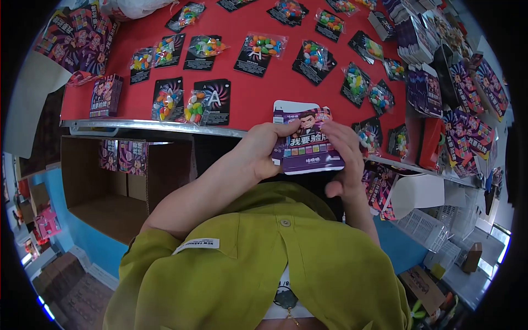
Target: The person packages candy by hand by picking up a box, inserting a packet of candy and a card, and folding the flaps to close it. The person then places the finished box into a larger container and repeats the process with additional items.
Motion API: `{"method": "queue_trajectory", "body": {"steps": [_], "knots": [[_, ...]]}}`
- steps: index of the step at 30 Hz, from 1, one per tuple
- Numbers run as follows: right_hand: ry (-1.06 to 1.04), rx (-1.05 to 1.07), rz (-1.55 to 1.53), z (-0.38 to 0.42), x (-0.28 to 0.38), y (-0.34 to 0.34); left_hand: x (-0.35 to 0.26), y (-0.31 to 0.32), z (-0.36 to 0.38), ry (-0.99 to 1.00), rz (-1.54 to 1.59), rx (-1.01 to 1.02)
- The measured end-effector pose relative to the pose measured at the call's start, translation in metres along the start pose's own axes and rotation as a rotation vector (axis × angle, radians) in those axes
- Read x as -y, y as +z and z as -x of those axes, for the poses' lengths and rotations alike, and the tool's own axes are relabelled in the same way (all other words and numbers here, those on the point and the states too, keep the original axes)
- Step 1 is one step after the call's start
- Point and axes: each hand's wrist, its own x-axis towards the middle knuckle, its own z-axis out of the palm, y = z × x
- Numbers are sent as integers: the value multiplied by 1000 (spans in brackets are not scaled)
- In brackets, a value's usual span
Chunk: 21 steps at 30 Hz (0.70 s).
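Observation:
In front of my chest I hold a flat purple printed card box (311, 148), with a cartoon figure and large white characters on its face. My left hand (268, 140) grips its left side, thumb on the printed face and the other fingers mostly hidden behind. My right hand (346, 148) lies along the right side, fingers stretched over the printed face and thumb held away below. A white flap sticks up at the top of the box. Beyond it on the red table are black cards (253, 65) with clear bags of coloured candies (265, 45) on them.
A standing purple box (105, 96) is at the table's left front corner. Stacks of purple cartons (422, 91) line the right side. Below the metal table edge (159, 126) sits an open cardboard box (104, 192). White plastic baskets (421, 228) are low on the right.

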Motion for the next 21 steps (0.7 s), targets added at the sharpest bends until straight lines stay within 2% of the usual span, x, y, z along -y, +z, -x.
{"method": "queue_trajectory", "body": {"steps": [2,4,5,6,7,8,9,10,11,12,13,14,16,17,19,21], "knots": [[28,-28,-17,6,-8,4,4,0,0,-26,81,11],[90,-137,-52,6,-19,4,-4,-6,11,-29,-195,319],[91,-145,-46,2,-19,2,-13,-45,-4,-38,-271,653],[130,-106,-92,-3,-17,0,-9,-41,-2,-44,-278,652],[167,-65,-140,-7,-15,-1,-2,-37,4,590,-794,306],[166,-65,-144,-10,-12,-1,4,-33,7,1221,-1255,-124],[295,-38,-131,-12,-8,0,2,-29,4,1223,-1255,-131],[425,-9,-116,-13,-6,3,-3,-24,-4,1320,-1360,73],[424,-3,-118,-15,-4,7,-5,-19,-12,1409,-1454,287],[420,-76,-192,-19,-3,13,-2,-13,-22,1310,-1230,397],[414,-156,-261,-23,-3,18,-5,-10,-24,1312,-1230,405],[415,-160,-251,-25,-3,22,-7,-6,-25,1237,-1174,339],[373,-188,-527,-25,-6,27,-8,7,-20,1161,-1109,274],[373,-185,-529,-21,-9,28,-9,14,-14,1093,-1036,216],[609,-203,-796,-18,-12,29,-11,16,-10,1023,-966,149],[651,-262,-922,-33,-10,27,-12,14,-12,835,-653,150]]}}
